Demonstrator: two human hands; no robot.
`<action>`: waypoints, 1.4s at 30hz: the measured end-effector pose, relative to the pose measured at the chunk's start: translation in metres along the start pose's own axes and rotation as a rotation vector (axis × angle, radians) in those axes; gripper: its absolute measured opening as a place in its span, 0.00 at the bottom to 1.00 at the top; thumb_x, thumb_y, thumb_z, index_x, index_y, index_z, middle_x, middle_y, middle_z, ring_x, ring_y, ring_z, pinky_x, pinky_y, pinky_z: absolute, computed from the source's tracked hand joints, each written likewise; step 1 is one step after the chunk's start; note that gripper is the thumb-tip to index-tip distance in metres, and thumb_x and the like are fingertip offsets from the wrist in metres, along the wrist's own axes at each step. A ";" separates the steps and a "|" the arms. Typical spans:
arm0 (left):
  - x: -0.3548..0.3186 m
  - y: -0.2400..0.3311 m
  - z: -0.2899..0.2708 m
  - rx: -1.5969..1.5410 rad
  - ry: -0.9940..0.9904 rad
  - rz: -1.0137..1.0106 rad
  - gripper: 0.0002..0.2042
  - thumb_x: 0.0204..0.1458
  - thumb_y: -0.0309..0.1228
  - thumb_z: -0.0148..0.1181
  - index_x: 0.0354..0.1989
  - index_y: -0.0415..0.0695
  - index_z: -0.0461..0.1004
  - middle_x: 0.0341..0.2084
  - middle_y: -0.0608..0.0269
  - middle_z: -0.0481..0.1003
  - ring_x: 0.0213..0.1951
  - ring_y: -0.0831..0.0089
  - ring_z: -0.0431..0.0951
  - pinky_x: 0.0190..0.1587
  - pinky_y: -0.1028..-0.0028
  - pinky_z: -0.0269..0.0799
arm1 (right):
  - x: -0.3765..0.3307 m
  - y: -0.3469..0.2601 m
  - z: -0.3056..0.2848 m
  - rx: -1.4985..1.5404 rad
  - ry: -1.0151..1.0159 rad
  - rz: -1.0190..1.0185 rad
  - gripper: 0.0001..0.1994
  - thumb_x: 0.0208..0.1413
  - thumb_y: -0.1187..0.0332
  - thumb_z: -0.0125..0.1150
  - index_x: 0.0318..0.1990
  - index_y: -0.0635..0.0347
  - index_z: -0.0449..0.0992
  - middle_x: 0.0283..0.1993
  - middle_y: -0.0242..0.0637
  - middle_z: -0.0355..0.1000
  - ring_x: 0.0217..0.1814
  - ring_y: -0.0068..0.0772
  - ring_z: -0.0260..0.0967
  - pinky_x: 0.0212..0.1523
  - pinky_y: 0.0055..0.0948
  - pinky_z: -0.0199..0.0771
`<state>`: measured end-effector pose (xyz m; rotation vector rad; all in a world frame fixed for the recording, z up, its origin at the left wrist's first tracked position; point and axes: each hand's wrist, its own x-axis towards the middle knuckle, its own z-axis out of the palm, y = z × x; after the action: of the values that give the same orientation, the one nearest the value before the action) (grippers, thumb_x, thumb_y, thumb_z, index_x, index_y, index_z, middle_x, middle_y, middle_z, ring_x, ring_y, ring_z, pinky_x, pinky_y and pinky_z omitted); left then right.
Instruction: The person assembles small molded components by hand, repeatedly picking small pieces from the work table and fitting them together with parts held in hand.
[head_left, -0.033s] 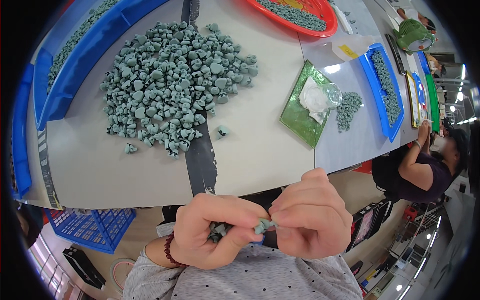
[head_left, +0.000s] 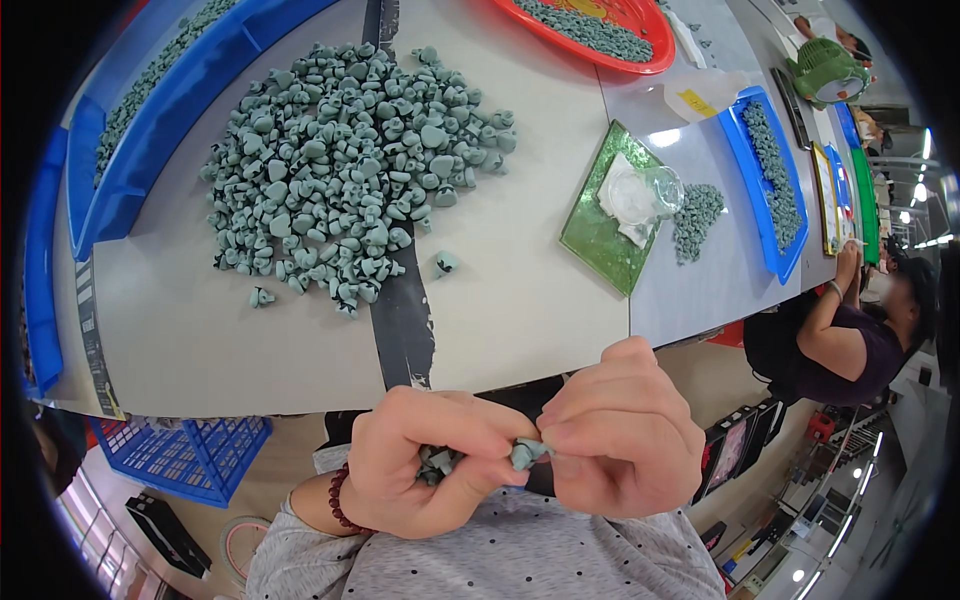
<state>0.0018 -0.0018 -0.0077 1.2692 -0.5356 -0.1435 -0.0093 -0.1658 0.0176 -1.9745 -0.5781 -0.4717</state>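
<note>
In front of my body, my left hand [head_left: 435, 462] is closed, with several grey-green plastic pieces [head_left: 436, 463] tucked in its palm. Its thumb and index finger pinch one small grey-green plastic piece [head_left: 524, 455]. From the other side, the bent thumb and fingers of my right hand [head_left: 625, 435] grip the edge of that same piece. Both fingertips partly cover it. A large heap of similar pieces [head_left: 320, 165], with dark parts on them, lies on the table beyond my hands. One loose piece [head_left: 445, 263] sits apart, nearer to me.
A blue tray [head_left: 190, 130] of small pieces stands at left. At far right are a red tray [head_left: 655, 62], a green board [head_left: 585, 225] with a clear cup [head_left: 662, 188], and a blue tray [head_left: 795, 255]. A blue crate [head_left: 205, 460] stands below; another person [head_left: 850, 340] works at right.
The pinched piece has turned slightly between my fingertips. Both hands stay in the same place.
</note>
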 end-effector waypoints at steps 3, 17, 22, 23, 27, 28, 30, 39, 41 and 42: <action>-0.002 0.000 -0.003 -0.171 0.004 -0.033 0.10 0.45 0.15 0.56 0.35 0.35 0.65 0.28 0.48 0.75 0.26 0.74 0.75 0.27 0.80 0.70 | -0.001 -0.002 0.001 -0.015 0.007 0.004 0.08 0.36 0.81 0.56 0.29 0.64 0.70 0.26 0.37 0.70 0.24 0.29 0.67 0.23 0.25 0.54; 0.002 -0.001 -0.001 0.032 -0.082 0.041 0.08 0.49 0.18 0.51 0.34 0.39 0.59 0.23 0.51 0.73 0.19 0.82 0.67 0.21 0.85 0.62 | 0.006 0.001 -0.008 -0.186 -0.040 -0.204 0.10 0.27 0.74 0.61 0.24 0.65 0.73 0.25 0.35 0.70 0.24 0.27 0.66 0.21 0.22 0.60; 0.003 0.001 -0.002 0.062 -0.114 0.015 0.08 0.49 0.19 0.52 0.34 0.39 0.59 0.24 0.50 0.74 0.19 0.81 0.68 0.22 0.84 0.63 | 0.003 0.001 -0.009 -0.234 -0.015 -0.239 0.09 0.28 0.74 0.62 0.23 0.64 0.74 0.25 0.35 0.70 0.24 0.27 0.66 0.20 0.22 0.59; 0.005 0.002 -0.002 0.072 -0.132 0.010 0.08 0.49 0.20 0.52 0.34 0.39 0.59 0.24 0.49 0.74 0.20 0.81 0.69 0.22 0.83 0.64 | 0.003 0.001 -0.009 -0.237 -0.014 -0.238 0.09 0.28 0.74 0.62 0.23 0.64 0.74 0.25 0.35 0.70 0.24 0.27 0.66 0.20 0.22 0.59; 0.005 0.006 -0.001 -0.127 -0.068 -0.191 0.09 0.50 0.25 0.55 0.33 0.39 0.60 0.24 0.50 0.74 0.21 0.81 0.69 0.23 0.82 0.64 | 0.002 0.000 -0.006 -0.087 0.043 -0.137 0.10 0.29 0.76 0.65 0.26 0.63 0.76 0.24 0.34 0.70 0.23 0.27 0.65 0.20 0.21 0.58; 0.005 0.005 -0.002 -0.208 -0.073 -0.252 0.10 0.50 0.27 0.56 0.33 0.39 0.60 0.24 0.51 0.74 0.21 0.81 0.69 0.24 0.82 0.64 | 0.001 0.000 -0.006 -0.035 0.049 -0.087 0.11 0.29 0.77 0.65 0.27 0.63 0.77 0.24 0.32 0.69 0.23 0.27 0.65 0.20 0.21 0.57; 0.005 0.005 -0.002 -0.287 -0.081 -0.315 0.12 0.50 0.29 0.57 0.33 0.39 0.60 0.24 0.52 0.74 0.22 0.81 0.69 0.25 0.82 0.65 | -0.001 0.002 -0.001 0.010 0.083 -0.067 0.13 0.27 0.79 0.66 0.29 0.63 0.77 0.24 0.31 0.68 0.22 0.26 0.64 0.20 0.21 0.57; 0.004 0.003 0.002 -0.372 -0.018 -0.425 0.14 0.49 0.30 0.59 0.30 0.41 0.57 0.21 0.63 0.70 0.26 0.82 0.71 0.29 0.83 0.65 | -0.003 0.003 -0.007 0.125 -0.075 0.082 0.20 0.24 0.81 0.64 0.34 0.64 0.77 0.25 0.31 0.64 0.23 0.25 0.60 0.20 0.21 0.59; 0.005 0.005 0.006 -0.375 0.031 -0.389 0.14 0.49 0.31 0.59 0.32 0.41 0.57 0.22 0.63 0.71 0.26 0.81 0.71 0.31 0.83 0.66 | -0.004 0.004 -0.007 0.106 -0.052 0.078 0.20 0.24 0.80 0.64 0.34 0.64 0.78 0.25 0.31 0.64 0.23 0.25 0.60 0.20 0.20 0.59; 0.007 0.005 0.007 -0.375 0.029 -0.389 0.14 0.49 0.31 0.59 0.32 0.41 0.57 0.22 0.63 0.71 0.26 0.81 0.71 0.31 0.83 0.66 | -0.004 0.005 -0.009 0.111 -0.061 0.073 0.20 0.23 0.80 0.65 0.34 0.63 0.78 0.25 0.31 0.64 0.23 0.25 0.60 0.21 0.21 0.59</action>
<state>0.0035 -0.0089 0.0000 0.9924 -0.2162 -0.5262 -0.0106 -0.1766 0.0158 -1.9018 -0.5569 -0.3279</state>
